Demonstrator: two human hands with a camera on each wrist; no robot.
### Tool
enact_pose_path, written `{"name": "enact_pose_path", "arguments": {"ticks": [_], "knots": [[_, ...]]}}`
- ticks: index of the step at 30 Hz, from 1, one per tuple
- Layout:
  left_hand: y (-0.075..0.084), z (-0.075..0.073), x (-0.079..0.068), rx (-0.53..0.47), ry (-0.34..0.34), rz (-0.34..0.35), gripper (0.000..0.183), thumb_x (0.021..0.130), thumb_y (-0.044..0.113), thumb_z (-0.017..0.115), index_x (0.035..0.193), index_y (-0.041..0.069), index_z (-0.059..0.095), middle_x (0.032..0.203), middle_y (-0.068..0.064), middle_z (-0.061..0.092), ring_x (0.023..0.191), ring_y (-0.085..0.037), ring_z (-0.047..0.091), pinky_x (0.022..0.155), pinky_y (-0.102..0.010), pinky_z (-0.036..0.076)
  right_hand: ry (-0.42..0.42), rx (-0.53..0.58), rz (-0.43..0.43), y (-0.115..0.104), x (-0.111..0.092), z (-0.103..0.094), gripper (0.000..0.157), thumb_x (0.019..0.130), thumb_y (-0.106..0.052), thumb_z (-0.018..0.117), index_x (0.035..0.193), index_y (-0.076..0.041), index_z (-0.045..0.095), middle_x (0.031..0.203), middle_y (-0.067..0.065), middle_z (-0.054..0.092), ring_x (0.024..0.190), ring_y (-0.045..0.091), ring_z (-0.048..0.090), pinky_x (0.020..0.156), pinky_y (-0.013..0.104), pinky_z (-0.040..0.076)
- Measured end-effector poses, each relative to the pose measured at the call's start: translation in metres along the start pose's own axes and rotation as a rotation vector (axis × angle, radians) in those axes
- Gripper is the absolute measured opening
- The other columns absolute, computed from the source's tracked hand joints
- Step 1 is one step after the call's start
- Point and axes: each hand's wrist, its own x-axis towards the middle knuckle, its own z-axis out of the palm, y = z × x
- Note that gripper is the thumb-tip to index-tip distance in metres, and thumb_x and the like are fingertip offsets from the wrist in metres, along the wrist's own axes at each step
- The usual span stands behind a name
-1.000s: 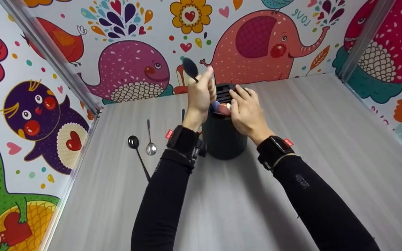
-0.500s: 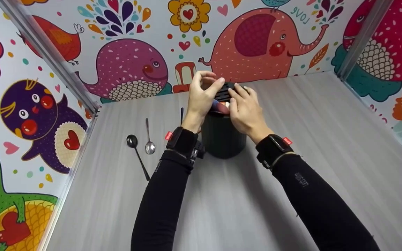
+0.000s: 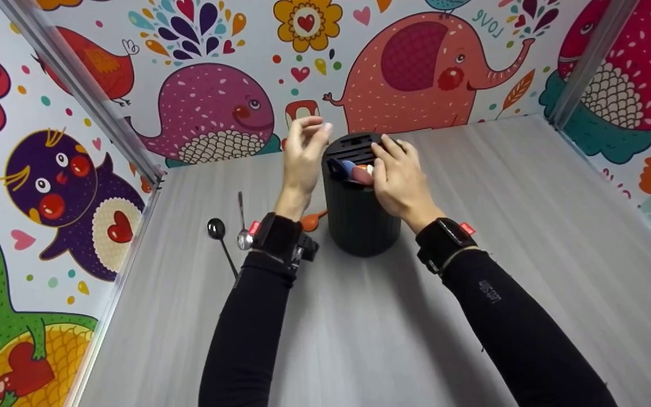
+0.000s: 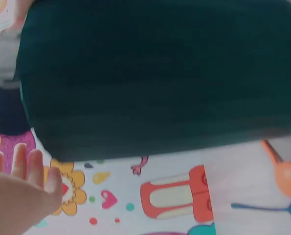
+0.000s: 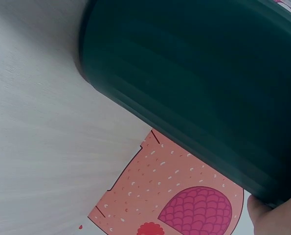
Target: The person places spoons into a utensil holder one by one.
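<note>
A dark green utensil holder with a slotted black top stands upright in the middle of the table. My right hand grips its top rim from the right, with the thumb on the near side. Dark, blue and pink utensil ends stick out of the front opening, partly hidden by that hand. To the left of the holder my left hand is raised, fingers loosely bent and holding nothing. In the left wrist view, a dark rounded end shows beyond the holder's top.
An orange spoon lies just left of the holder. Farther left are a silver spoon and a black long-handled spoon. A blue spoon lies beside the orange one in the left wrist view. Patterned walls stand around the table.
My left hand held a dark spoon, bowl up, over the holder; it has let go and moved left. The spoon's raised bowl no longer shows there. My right hand stays on the rim.
</note>
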Motion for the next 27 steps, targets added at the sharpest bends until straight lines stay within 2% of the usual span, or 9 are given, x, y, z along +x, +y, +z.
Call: {"name": "enact_pose_path", "arguments": {"ticks": [3,5,7,10,16,20,24,27], "knots": [[-0.003,-0.014,0.000,0.018,0.011,0.027,0.036,0.099,0.021,0.058,0.127,-0.001,0.054,0.120,-0.016,0.060,0.113,-0.024,0.058,0.102,-0.032,0.044,-0.013,-0.002,0.000,0.000,0.000,-0.001,0.050,0.103,-0.023,0.034,0.141,0.000,0.058,0.155,0.017,0.046,0.143,0.039,0.034,0.120,0.046,0.024],[-0.006,-0.024,0.000,0.072,0.003,0.047,0.038,0.099,0.023,0.057,0.129,-0.001,0.054,0.122,-0.016,0.060,0.115,-0.023,0.058,0.103,-0.033,0.044,-0.017,-0.006,-0.002,0.001,0.000,-0.003,0.050,0.103,-0.022,0.033,0.141,0.000,0.058,0.155,0.017,0.046,0.144,0.038,0.034,0.120,0.045,0.023],[-0.011,-0.033,-0.001,0.165,-0.013,0.051,0.041,0.099,0.026,0.057,0.131,0.001,0.054,0.125,-0.016,0.060,0.116,-0.023,0.057,0.103,-0.034,0.043,-0.015,-0.005,0.002,0.001,0.000,-0.004,0.050,0.103,-0.022,0.033,0.141,0.000,0.058,0.154,0.017,0.046,0.144,0.038,0.034,0.120,0.044,0.022],[-0.023,-0.047,-0.003,0.355,-0.058,0.022,0.046,0.099,0.028,0.059,0.138,0.004,0.053,0.133,-0.015,0.057,0.123,-0.023,0.053,0.108,-0.036,0.040,-0.008,-0.005,0.004,0.002,0.001,-0.005,0.050,0.103,-0.022,0.034,0.141,0.000,0.058,0.154,0.016,0.046,0.144,0.038,0.034,0.120,0.044,0.023],[-0.054,-0.073,-0.012,0.647,-0.198,-0.153,0.057,0.099,0.023,0.062,0.150,0.008,0.044,0.150,-0.016,0.043,0.140,-0.029,0.040,0.117,-0.044,0.031,-0.014,-0.001,0.005,0.000,0.000,-0.002,0.050,0.104,-0.024,0.034,0.141,0.000,0.058,0.155,0.016,0.045,0.144,0.037,0.033,0.120,0.045,0.023],[-0.079,-0.091,-0.021,0.807,-0.241,-0.269,0.055,0.100,0.022,0.059,0.151,0.008,0.045,0.152,-0.017,0.042,0.143,-0.033,0.038,0.118,-0.046,0.029,-0.015,-0.002,-0.006,0.000,0.000,0.000,0.050,0.103,-0.023,0.034,0.141,0.000,0.058,0.155,0.017,0.045,0.144,0.038,0.033,0.120,0.045,0.022],[-0.101,-0.103,-0.034,0.900,-0.278,-0.403,0.054,0.101,0.023,0.055,0.152,0.009,0.045,0.155,-0.019,0.040,0.144,-0.038,0.034,0.119,-0.052,0.027,-0.013,-0.003,-0.016,0.000,0.000,0.001,0.050,0.103,-0.022,0.034,0.140,0.001,0.058,0.154,0.017,0.046,0.145,0.038,0.033,0.121,0.044,0.020],[-0.115,-0.106,-0.042,0.939,-0.326,-0.444,0.053,0.101,0.022,0.052,0.152,0.008,0.045,0.155,-0.019,0.041,0.145,-0.039,0.033,0.119,-0.053,0.026,-0.013,0.004,-0.011,0.000,0.001,0.001,0.050,0.103,-0.023,0.034,0.140,0.001,0.058,0.154,0.016,0.046,0.145,0.038,0.032,0.121,0.044,0.021]]}}
